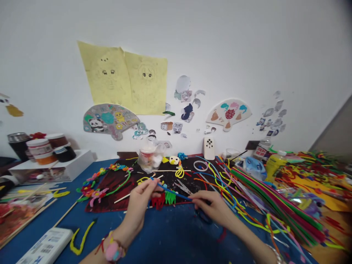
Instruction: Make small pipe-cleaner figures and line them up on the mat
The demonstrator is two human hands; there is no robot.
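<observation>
A blue pipe cleaner [176,192] is stretched between my two hands above the table. My left hand [143,196] pinches it near its left end. At the other end, my right hand [210,207] holds it between thumb and fingers. Behind the pipe cleaner lie scissors [183,187], blades pointing away; their dark handles are partly hidden by my right hand. Red fringe [158,201] and green fringe [170,197] sit just beyond the pipe cleaner, close to my left fingers. A pale head-like piece [174,160] with yellow loops lies farther back.
Bundled pipe cleaners [280,209] and loose strands cover the right side. A braided colourful garland [118,183] curves at the left, on a dark red mat [103,200]. A white box [45,246] and a bent yellow pipe cleaner [79,240] are front left. Paint jars [41,150] stand behind.
</observation>
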